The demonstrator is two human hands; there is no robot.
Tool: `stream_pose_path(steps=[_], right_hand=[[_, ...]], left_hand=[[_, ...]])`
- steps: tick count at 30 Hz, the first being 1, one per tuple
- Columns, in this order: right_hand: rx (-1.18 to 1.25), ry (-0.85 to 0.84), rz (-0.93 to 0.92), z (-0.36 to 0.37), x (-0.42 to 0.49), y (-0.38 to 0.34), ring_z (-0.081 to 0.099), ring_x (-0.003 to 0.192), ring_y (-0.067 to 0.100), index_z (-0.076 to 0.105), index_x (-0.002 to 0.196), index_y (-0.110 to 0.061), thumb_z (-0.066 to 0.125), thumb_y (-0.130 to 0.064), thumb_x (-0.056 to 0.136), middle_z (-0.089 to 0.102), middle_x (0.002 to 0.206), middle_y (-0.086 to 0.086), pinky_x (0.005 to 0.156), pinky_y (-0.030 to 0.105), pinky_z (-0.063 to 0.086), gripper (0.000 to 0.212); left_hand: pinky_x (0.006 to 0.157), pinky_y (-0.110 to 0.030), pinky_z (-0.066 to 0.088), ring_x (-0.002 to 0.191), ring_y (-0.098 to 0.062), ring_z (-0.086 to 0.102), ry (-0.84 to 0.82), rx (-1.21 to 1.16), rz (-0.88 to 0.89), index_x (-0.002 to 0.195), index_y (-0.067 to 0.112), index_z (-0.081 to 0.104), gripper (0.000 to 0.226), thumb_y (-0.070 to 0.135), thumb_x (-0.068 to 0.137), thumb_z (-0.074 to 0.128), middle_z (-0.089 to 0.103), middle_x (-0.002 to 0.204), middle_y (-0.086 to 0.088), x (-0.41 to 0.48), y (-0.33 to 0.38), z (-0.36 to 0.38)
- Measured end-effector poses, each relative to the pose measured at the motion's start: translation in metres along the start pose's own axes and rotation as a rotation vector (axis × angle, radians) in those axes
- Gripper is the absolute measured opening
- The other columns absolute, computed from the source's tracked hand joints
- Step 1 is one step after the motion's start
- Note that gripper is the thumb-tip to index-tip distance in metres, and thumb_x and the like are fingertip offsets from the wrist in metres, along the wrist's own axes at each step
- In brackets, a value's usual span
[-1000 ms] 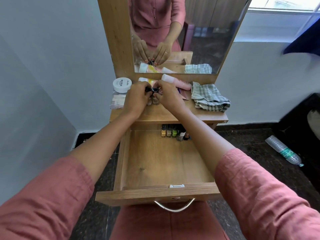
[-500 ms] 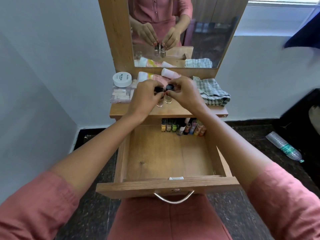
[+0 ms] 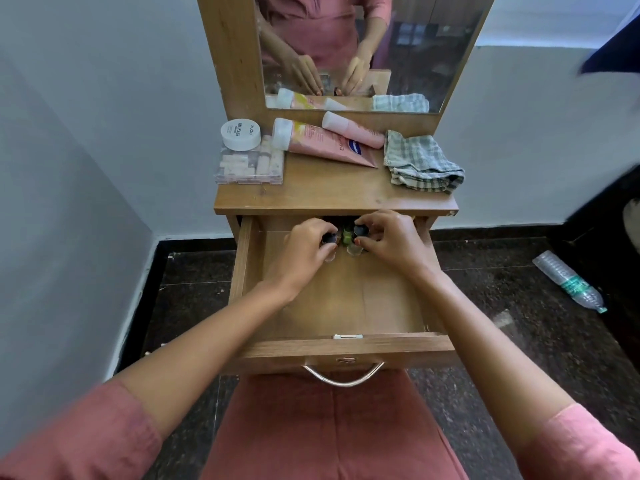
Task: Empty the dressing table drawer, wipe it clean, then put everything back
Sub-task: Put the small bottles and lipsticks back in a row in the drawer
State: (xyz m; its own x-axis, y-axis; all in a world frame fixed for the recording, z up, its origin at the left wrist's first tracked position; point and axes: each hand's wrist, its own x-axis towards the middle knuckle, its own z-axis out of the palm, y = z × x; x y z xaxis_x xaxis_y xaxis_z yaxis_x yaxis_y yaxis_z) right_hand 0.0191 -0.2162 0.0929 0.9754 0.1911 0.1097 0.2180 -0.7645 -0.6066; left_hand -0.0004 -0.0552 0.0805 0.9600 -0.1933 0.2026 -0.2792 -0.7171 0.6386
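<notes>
The wooden drawer point(image 3: 346, 348) is pulled out under the dressing table top point(image 3: 332, 192). At its back, my left hand point(image 3: 304, 251) grips a small clear bottle with a black cap point(image 3: 329, 239). My right hand point(image 3: 394, 244) grips a second such bottle point(image 3: 360, 232). A green nail polish bottle point(image 3: 346, 235) shows between them; others behind are hidden. On the top lie two pink tubes point(image 3: 322, 142), a white jar point(image 3: 240, 133) on a clear plastic box point(image 3: 249, 166), and a folded checked cloth point(image 3: 420, 161).
A mirror point(image 3: 367, 46) rises behind the table top and reflects my hands. White walls close in on the left and behind. A plastic water bottle point(image 3: 568, 280) lies on the dark floor at the right. The front half of the drawer bottom point(image 3: 346, 306) shows bare wood.
Both hands came down from the table top into the back of the drawer, each carrying a small black-capped bottle. The camera tilted lower.
</notes>
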Motion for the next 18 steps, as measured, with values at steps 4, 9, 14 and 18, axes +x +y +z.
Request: stream_pose_path(steps=[4, 9, 14, 18], right_hand=[[-0.031, -0.050, 0.027, 0.021, 0.004, 0.014, 0.061, 0.098, 0.022, 0.064, 0.112, -0.003, 0.066, -0.004, 0.079, 0.062, 0.111, 0.011, 0.091, 0.034, 0.050, 0.033], [-0.143, -0.034, -0.022, 0.035, 0.010, 0.020, 0.055, 0.109, 0.025, 0.064, 0.115, -0.007, 0.062, -0.006, 0.082, 0.063, 0.117, 0.007, 0.092, 0.032, 0.044, 0.033], [-0.247, 0.019, -0.064, 0.039, 0.013, 0.025, 0.054, 0.107, 0.031, 0.067, 0.111, -0.009, 0.061, -0.005, 0.079, 0.068, 0.112, 0.008, 0.092, 0.039, 0.041, 0.032], [-0.263, 0.027, -0.038, 0.040, 0.012, 0.030, 0.052, 0.111, 0.030, 0.067, 0.112, -0.010, 0.061, -0.004, 0.079, 0.068, 0.113, 0.007, 0.092, 0.040, 0.044, 0.034]], left_hand=[[0.090, -0.024, 0.042, 0.107, -0.020, 0.058, -0.041, 0.028, -0.045, 0.114, 0.005, 0.061, 0.031, 0.006, 0.083, 0.061, 0.063, 0.115, -0.010, 0.006, -0.010, 0.019], [0.087, -0.023, 0.040, 0.109, -0.024, 0.057, -0.065, 0.051, -0.081, 0.112, 0.002, 0.062, 0.028, 0.000, 0.085, 0.056, 0.063, 0.115, -0.012, 0.013, -0.016, 0.036], [0.083, -0.020, 0.037, 0.105, -0.028, 0.059, -0.016, 0.000, -0.110, 0.105, 0.000, 0.065, 0.025, -0.005, 0.082, 0.056, 0.065, 0.110, -0.016, 0.023, -0.018, 0.042], [0.085, -0.019, 0.037, 0.106, -0.027, 0.059, 0.004, -0.009, -0.121, 0.107, 0.000, 0.064, 0.028, -0.005, 0.080, 0.057, 0.065, 0.111, -0.016, 0.026, -0.019, 0.045]])
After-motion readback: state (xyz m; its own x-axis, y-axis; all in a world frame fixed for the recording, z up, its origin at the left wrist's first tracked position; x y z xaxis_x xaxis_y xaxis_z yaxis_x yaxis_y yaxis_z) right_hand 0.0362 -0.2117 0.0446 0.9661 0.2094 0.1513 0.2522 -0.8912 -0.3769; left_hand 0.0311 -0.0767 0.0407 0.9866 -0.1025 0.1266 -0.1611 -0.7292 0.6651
